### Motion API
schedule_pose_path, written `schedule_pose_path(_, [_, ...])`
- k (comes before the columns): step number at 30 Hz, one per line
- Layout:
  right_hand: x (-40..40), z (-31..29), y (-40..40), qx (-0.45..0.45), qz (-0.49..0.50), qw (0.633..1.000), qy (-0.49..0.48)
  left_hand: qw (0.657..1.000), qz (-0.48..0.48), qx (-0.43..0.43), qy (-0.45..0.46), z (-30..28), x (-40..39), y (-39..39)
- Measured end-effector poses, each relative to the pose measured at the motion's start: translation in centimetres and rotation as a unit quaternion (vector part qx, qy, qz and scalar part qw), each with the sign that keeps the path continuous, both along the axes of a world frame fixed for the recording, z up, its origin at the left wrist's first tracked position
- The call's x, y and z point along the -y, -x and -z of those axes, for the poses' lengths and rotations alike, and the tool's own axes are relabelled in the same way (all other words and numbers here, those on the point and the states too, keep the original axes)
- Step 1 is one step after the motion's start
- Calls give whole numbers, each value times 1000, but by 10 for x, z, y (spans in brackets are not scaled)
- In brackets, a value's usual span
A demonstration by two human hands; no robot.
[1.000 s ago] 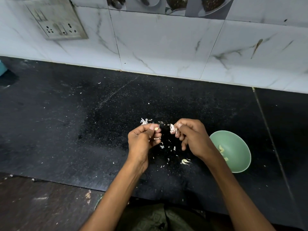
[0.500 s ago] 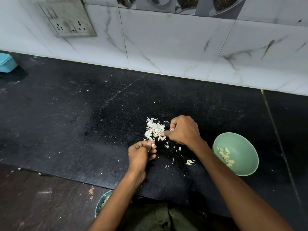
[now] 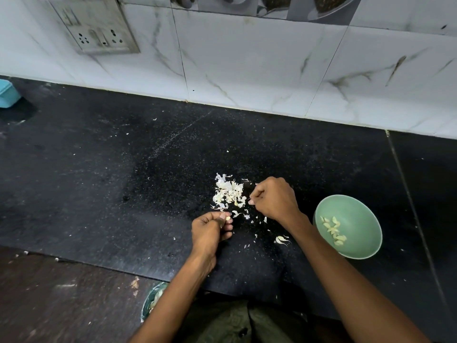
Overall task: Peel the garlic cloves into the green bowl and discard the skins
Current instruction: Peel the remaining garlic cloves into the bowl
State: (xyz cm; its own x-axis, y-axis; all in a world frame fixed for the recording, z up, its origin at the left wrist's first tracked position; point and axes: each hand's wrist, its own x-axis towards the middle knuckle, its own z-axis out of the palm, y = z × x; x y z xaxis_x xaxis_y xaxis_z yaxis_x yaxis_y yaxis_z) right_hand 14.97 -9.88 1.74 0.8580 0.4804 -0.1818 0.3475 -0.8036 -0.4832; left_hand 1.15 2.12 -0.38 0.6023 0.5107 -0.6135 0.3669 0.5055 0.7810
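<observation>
Left hand [image 3: 210, 231] pinching garlic clove [image 3: 228, 218], green bowl [image 3: 356, 206], no legible writing

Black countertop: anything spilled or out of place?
Yes. Papery white garlic skins lie heaped on the black stone countertop, with flakes scattered toward the green bowl; none are discarded yet. Peeled cloves sit inside the bowl.
</observation>
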Motion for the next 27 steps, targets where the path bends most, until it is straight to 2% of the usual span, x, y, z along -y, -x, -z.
schedule_pose_path(6, [4,5,4,50,81,995,-22,1000,29,-2,1,4,5,-2])
schedule_pose_path(8, [6,9,4,26,69,996,-56,999,39,-3,0,5,7,-2])
schedule_pose_path(12, [17,18,6,-82,8,990,-110,999,38,3,3,7,11,-6])
schedule_pose_path(17, [26,16,30,-92,28,972,-213,999,45,23,11,5,14,-15])
schedule_pose_path(21, [32,15,53,-93,12,966,-241,998,58,24,9,5,21,-24])
schedule_pose_path(27, [52,21,63,-64,115,952,-277,992,122,26,25,8,39,-28])
